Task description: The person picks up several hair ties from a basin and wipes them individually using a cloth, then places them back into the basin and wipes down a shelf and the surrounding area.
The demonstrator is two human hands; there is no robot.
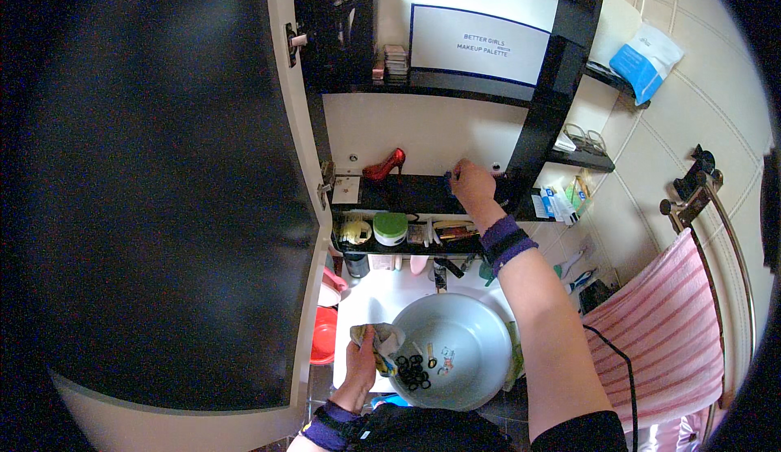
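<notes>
Inside a wall cabinet, my right hand (473, 185) reaches to the black middle shelf (435, 198). Its fingers are closed on a small dark blue thing (448, 179), mostly hidden, whose kind I cannot make out. To its left on that shelf stands a red high-heeled shoe ornament (386, 165). Lower down, my left hand (360, 366) grips a crumpled pale cloth (386, 339) with yellow and blue parts, at the left rim of a light grey-blue basin (480, 362). Several black hair ties (413, 372) and a few small items lie in the basin.
A dark cabinet door (163, 192) stands wide open on the left. Below the middle shelf, a narrow shelf holds a green-lidded jar (390, 229) and small toiletries. Above is a white box (480, 43). At right a pink striped towel (663, 330) hangs from a metal rail.
</notes>
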